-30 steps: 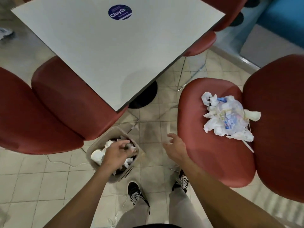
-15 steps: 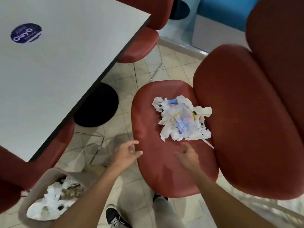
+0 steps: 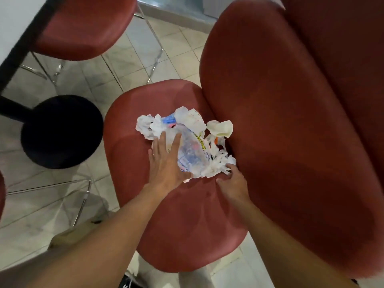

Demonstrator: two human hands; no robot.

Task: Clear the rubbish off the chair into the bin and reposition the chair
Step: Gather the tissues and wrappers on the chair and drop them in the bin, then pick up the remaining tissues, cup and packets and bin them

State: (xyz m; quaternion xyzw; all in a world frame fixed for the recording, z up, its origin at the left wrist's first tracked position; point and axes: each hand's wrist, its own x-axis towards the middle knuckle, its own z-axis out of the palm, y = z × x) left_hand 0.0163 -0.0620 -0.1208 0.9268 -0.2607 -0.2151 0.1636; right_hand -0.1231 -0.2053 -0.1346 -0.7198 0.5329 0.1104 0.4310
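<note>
rubbish [image 3: 188, 142] is piled on the back half of the chair seat [image 3: 166, 215], pushed up toward the edge where the seat meets the backrest [image 3: 280, 132]. it's a loose heap of crumpled white tissue with a clear printed wrapper on top and a bit of blue showing at the far side. the heap is stretched roughly from the seat's far-left part down toward the backrest corner, so its long axis is run diagonally across the seat.

left hand [image 3: 166, 165] is laid flat on the near-left side of the pile, fingers straight and spread, nothing gripped, just pressed against the wrapper. right hand [image 3: 232, 181] is placed at the near-right end, next to the backrest, with fingers curled into the shredded tissue there; whether anything is actually pinched can't be told, the fingertips are hidden.

so the pile is bracketed from the near side by both hands and lies straight ahead of them. probably a two-handed scoop is called for, with the far bits near the backrest most likely to be left behind. the bin isn't seen here.
</note>
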